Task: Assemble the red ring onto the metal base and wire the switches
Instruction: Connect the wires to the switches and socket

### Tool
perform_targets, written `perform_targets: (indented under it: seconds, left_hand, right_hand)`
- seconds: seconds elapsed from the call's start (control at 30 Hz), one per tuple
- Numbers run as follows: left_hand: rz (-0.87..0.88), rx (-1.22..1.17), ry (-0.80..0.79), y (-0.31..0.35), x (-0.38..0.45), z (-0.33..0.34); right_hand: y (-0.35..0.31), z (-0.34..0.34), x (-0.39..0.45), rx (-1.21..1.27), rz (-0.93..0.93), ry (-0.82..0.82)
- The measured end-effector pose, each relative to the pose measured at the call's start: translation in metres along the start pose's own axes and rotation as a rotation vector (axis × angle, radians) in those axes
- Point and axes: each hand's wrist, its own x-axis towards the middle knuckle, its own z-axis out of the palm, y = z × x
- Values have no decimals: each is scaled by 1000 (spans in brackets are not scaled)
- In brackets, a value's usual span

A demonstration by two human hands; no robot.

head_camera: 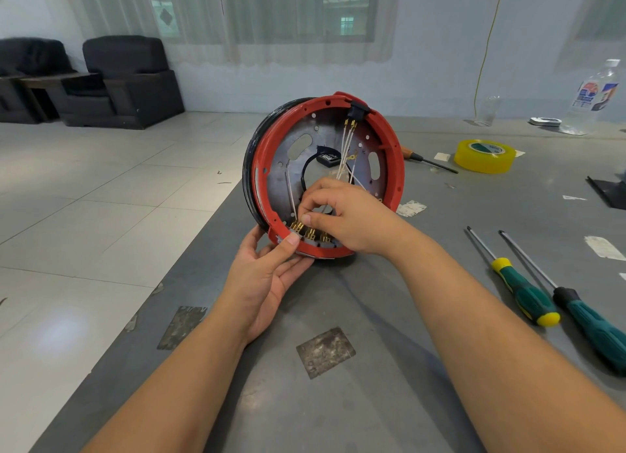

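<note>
The red ring sits around the round metal base, and the assembly stands tilted on edge on the grey table. My left hand holds its lower rim, thumb pressed on the red ring. My right hand reaches inside and pinches a white wire end at the brass switch terminals along the bottom. More white wires run from a black switch block at the top rim down toward the middle. My right hand hides the base's lower centre.
Two green-handled screwdrivers lie to the right on the table. A yellow tape roll, a small orange-handled screwdriver and a plastic bottle stand farther back right. The table's left edge drops to a tiled floor.
</note>
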Motion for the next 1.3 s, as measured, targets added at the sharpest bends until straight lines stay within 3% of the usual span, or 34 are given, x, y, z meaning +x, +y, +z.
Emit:
perform_targets:
  seconds: [0.27, 0.93, 1.3]
  left_hand:
    - [-48, -20, -85, 4, -1, -3]
    - [-20, 1, -64, 1, -1, 2]
    - [-13, 31, -66, -1, 2, -1]
  right_hand:
    - [1, -4, 0, 40, 12, 23]
    - [2, -11, -4, 217, 75, 44]
    - [5, -8, -1, 139, 35, 39]
